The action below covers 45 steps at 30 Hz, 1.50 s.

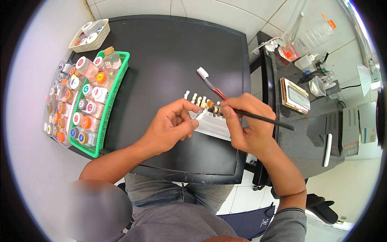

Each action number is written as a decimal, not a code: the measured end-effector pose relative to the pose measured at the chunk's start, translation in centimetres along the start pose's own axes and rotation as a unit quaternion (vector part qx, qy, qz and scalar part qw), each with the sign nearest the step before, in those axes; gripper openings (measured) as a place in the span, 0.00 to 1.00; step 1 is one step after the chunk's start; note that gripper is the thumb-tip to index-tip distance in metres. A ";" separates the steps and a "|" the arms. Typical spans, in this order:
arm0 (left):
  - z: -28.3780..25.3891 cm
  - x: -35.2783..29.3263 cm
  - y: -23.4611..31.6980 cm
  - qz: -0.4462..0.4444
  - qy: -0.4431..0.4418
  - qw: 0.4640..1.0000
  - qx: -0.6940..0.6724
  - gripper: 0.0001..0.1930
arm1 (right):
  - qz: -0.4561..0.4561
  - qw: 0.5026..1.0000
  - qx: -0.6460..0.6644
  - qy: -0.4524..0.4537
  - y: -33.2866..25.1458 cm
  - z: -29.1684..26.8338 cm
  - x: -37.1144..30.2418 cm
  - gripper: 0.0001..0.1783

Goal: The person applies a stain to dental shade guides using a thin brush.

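My left hand [167,125] pinches a small pale tab [200,115] between thumb and fingertips, above the near part of a black table. In my right hand [252,123] is a slim brush [264,117] with a long black handle. Its brown bristle tip [209,104] points left, close to the tab; I cannot tell whether they touch. Beneath both hands lies a grey dental shade guide [213,126] with several tooth-shaped tabs standing along its far side, partly covered by my fingers. A toothbrush [209,84] with a red handle rests just beyond my right hand.
At the left, a green basket [105,121] and a clear container [49,117] hold many capped jars. A cream basket [104,35] sits at the far left corner of the black table [161,52]. A dark side counter [290,149] at right carries another shade guide [295,97] and a plastic bottle [316,34].
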<state>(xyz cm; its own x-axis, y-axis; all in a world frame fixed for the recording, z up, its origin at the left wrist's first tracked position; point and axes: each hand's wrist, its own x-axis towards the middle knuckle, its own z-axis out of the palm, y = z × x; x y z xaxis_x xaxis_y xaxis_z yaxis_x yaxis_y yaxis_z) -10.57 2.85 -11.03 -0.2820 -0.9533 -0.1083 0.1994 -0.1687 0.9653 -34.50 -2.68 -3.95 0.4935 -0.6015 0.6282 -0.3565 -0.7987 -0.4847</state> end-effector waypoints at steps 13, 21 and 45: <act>-0.1 0.0 -0.3 0.004 -0.005 1.000 -0.002 0.14 | -0.051 0.998 0.030 -0.029 -0.1 0.0 0.0 0.08; -0.1 -0.1 -0.3 0.011 -0.014 1.000 0.007 0.13 | -0.022 0.999 0.015 -0.018 -0.4 0.2 0.1 0.08; -0.2 0.0 -0.2 0.017 -0.003 1.000 -0.005 0.15 | -0.019 0.999 -0.007 0.043 1.4 -1.1 0.6 0.09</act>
<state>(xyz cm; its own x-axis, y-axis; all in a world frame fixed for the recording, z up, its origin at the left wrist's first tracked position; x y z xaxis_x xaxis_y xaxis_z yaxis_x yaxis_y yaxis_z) -10.44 2.80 -11.31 -0.2799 -0.9571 -0.0746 0.2185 -0.1392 0.9658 -35.57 -4.17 -3.53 0.4372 -0.5693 0.6963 -0.3499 -0.8208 -0.4514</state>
